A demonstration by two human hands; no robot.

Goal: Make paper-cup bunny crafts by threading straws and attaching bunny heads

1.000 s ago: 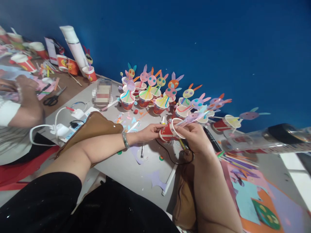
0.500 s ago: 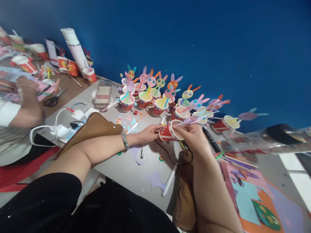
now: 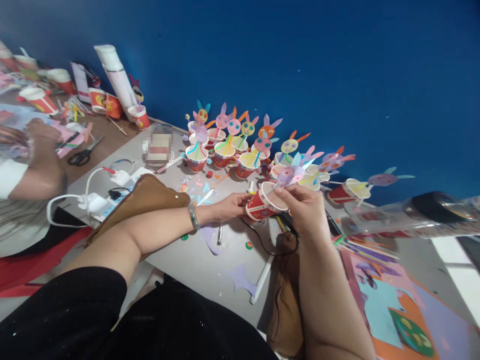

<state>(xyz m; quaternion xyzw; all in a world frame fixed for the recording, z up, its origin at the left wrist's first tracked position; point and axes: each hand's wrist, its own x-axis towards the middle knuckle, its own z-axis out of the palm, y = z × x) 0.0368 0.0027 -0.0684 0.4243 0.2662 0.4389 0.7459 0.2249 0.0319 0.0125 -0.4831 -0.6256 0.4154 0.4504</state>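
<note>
A red and white paper cup is tilted in front of me, its mouth turned up and to the right. My left hand is closed around its lower end. At the rim, my right hand pinches with thumb and fingers where a thin stick enters the cup. A purple paper rabbit head with pale blue ears stands above the mouth. Whether my right fingers grip the stick, the rim or both, I cannot tell. Behind are several finished-looking rabbit cups along the wall.
A clear bottle lies across the right side. Coloured paper is at lower right. A brown pouch and a power strip with white plugs sit left. Another person's hand is near scissors. A black cord loops below the cup.
The cup has tipped, bringing its mouth further upward. The rabbit head has swung up from lying to the right and now shows more. My right hand has shifted slightly right; my left stays around the base.
</note>
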